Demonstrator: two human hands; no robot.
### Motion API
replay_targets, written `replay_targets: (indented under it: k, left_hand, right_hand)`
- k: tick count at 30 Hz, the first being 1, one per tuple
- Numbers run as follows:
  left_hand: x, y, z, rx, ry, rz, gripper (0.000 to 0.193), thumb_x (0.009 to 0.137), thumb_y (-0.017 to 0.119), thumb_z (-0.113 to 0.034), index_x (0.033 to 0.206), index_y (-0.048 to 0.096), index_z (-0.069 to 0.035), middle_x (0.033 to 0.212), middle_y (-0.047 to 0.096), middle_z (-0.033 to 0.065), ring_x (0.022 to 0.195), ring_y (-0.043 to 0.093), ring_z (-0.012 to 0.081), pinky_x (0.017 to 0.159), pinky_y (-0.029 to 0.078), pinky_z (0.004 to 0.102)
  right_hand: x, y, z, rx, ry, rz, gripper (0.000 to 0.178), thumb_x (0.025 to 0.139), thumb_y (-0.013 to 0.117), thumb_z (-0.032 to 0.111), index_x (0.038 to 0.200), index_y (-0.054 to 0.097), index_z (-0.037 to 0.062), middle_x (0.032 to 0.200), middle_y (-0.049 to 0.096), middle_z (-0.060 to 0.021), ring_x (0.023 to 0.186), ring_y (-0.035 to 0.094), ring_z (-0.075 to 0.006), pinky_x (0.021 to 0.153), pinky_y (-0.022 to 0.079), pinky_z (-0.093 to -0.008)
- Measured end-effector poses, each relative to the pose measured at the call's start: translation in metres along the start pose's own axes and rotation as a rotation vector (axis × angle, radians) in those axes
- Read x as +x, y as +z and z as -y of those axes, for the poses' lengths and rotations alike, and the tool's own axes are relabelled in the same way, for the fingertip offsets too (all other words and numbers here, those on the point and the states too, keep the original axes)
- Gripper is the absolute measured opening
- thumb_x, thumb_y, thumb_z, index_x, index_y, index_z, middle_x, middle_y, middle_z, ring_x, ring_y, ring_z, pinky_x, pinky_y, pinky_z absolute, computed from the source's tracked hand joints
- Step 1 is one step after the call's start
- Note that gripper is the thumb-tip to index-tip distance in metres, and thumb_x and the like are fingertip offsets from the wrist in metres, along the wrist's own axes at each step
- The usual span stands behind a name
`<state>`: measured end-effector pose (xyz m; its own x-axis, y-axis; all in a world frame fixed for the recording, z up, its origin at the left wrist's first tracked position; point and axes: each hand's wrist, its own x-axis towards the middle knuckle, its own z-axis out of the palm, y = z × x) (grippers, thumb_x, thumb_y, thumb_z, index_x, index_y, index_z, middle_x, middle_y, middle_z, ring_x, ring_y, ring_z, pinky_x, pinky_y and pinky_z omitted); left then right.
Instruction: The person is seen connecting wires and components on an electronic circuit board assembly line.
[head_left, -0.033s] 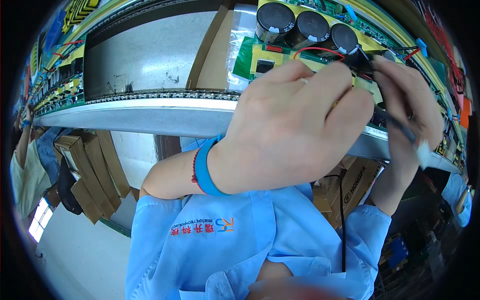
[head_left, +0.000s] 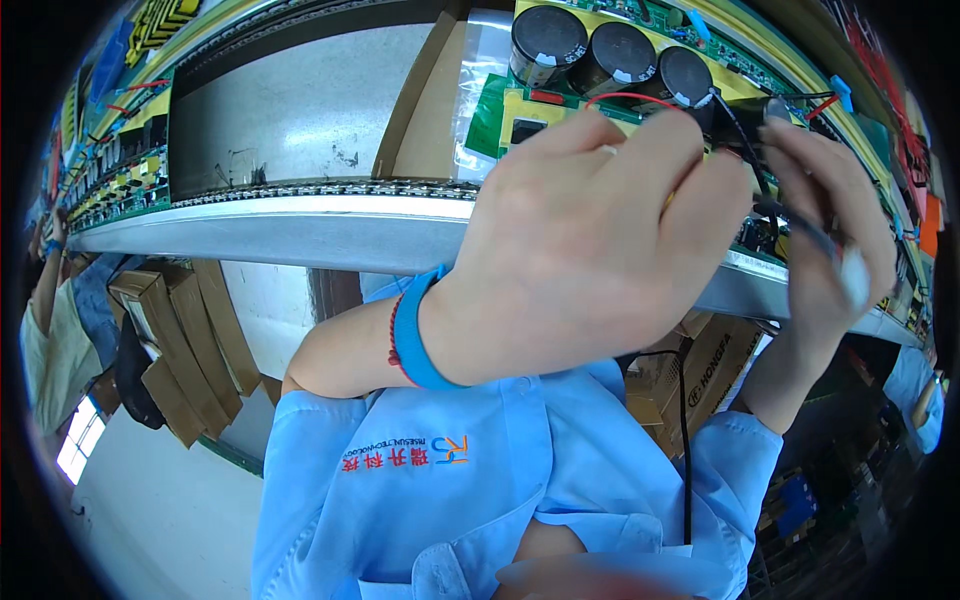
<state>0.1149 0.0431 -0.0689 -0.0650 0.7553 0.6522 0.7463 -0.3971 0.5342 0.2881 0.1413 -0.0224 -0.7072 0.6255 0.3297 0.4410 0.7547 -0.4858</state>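
My left hand (head_left: 600,230), with a blue wristband, is closed with its knuckles up over a circuit board (head_left: 530,108). Its fingertips are hidden, so what they pinch does not show. A thin red wire (head_left: 630,97) runs over the board to those fingers. To the right, my right hand (head_left: 840,220) has its fingers bent around a black wire (head_left: 740,130), which curves down between the hands. A blurred white piece (head_left: 853,278) sticks out by its palm. Black cylindrical capacitors (head_left: 549,44) stand in a row beyond my left hand.
A metal rail (head_left: 300,235) with a chain crosses in front of me. On the line lie a cardboard strip (head_left: 425,100) and a clear plastic bag (head_left: 475,120). More boards (head_left: 130,165) sit at the left. Cardboard boxes (head_left: 180,340) stand below, and other people work at both sides.
My right hand has shifted slightly right and toward me, widening the gap between the hands and showing more of the black wire. My left hand has barely moved.
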Motion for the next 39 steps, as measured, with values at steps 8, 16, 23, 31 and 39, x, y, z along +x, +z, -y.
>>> replay_targets:
  k: [8, 16, 23, 31, 39]
  left_hand:
    - [0.015, 0.024, 0.005, 0.326, 0.073, -0.026, 0.015, 0.07, 0.064, -0.01, 0.075, 0.049, -0.01, 0.066, 0.045, 0.0028, 0.049, 0.05, 0.0156, 0.05, 0.039, 0.0277]
    - [0.005, -0.037, -0.005, 0.128, -0.079, 0.109, 0.019, 0.077, 0.071, 0.004, 0.093, 0.072, -0.004, 0.092, 0.068, 0.0069, 0.072, 0.06, 0.0167, 0.068, 0.049, 0.0277]
    - [-0.054, -0.146, 0.05, 0.482, -0.231, -0.089, 0.013, 0.082, 0.07, -0.006, 0.094, 0.069, -0.007, 0.091, 0.068, 0.0036, 0.072, 0.061, 0.0182, 0.071, 0.04, 0.0287]
    - [-0.157, -0.335, 0.174, 1.016, -0.641, -0.399, 0.033, 0.09, 0.059, -0.015, 0.122, 0.058, -0.008, 0.111, 0.067, 0.0079, 0.099, 0.063, 0.0256, 0.088, 0.039, 0.0426]
    - [-0.175, -0.406, 0.258, 1.05, -0.948, -0.428, 0.039, 0.095, 0.046, -0.022, 0.131, 0.053, -0.008, 0.116, 0.067, 0.0144, 0.11, 0.06, 0.0311, 0.1, 0.028, 0.0517]
  right_hand:
    - [-0.009, -0.013, -0.012, -0.303, -0.227, -0.057, 0.031, 0.088, 0.059, -0.006, 0.117, 0.065, -0.0003, 0.117, 0.067, -0.0137, 0.111, 0.062, -0.0251, 0.095, 0.049, -0.0358]
    - [0.003, 0.004, 0.0, -0.379, -0.237, -0.004, 0.026, 0.085, 0.061, -0.003, 0.11, 0.067, 0.0023, 0.112, 0.068, -0.0101, 0.108, 0.062, -0.0273, 0.092, 0.046, -0.0361]
    - [-0.014, 0.021, 0.047, -0.103, -0.477, 0.026, 0.046, 0.072, 0.058, 0.0, 0.118, 0.066, 0.0027, 0.111, 0.068, -0.0095, 0.072, 0.062, -0.0222, 0.057, 0.049, -0.0316]
    - [-0.007, 0.052, 0.121, -0.352, -0.364, 0.455, 0.066, 0.076, 0.056, -0.005, 0.14, 0.047, 0.0073, 0.129, 0.059, -0.0128, 0.09, 0.066, -0.0261, 0.073, 0.054, -0.0337]
    - [-0.009, 0.065, 0.113, -0.407, -0.346, 0.387, 0.054, 0.076, 0.057, -0.002, 0.13, 0.054, 0.002, 0.122, 0.062, -0.0128, 0.077, 0.065, -0.0255, 0.065, 0.053, -0.0331]
